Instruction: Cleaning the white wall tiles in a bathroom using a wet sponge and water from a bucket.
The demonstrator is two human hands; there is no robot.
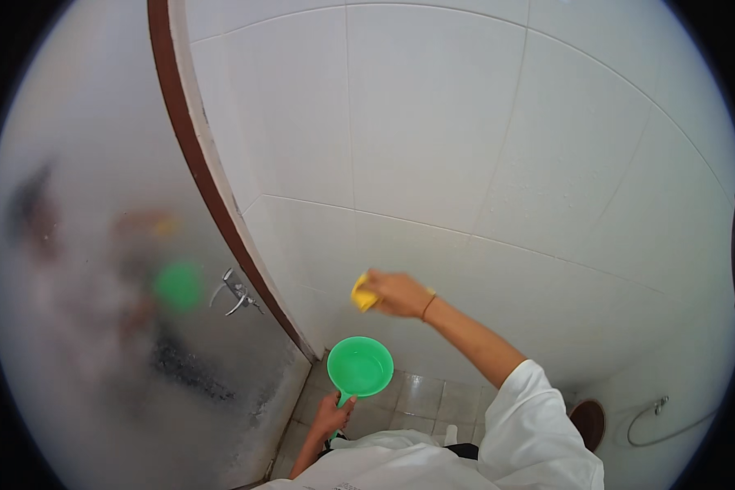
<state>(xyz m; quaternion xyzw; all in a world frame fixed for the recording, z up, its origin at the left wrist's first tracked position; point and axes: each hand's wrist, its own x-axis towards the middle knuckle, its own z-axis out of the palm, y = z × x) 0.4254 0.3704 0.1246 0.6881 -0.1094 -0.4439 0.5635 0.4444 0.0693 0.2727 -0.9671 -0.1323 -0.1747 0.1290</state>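
Observation:
My right hand (398,294) is closed around a yellow cloth or sponge (365,294), held close to the white tiled wall (429,153); whether it touches the tiles I cannot tell. Lower down, my left hand (335,414) grips the handle of a green plastic water dipper (360,366). The dipper is held bowl up above the floor, and its inside looks wet, perhaps with some water in it. A few droplets show on the tiles to the right.
A shiny grey door (98,343) with a metal lever handle (237,293) and brown frame (202,165) stands at left, showing blurred reflections. Grey floor tiles (419,395) lie below. A brown bucket (589,422) and a hose (643,442) are at lower right.

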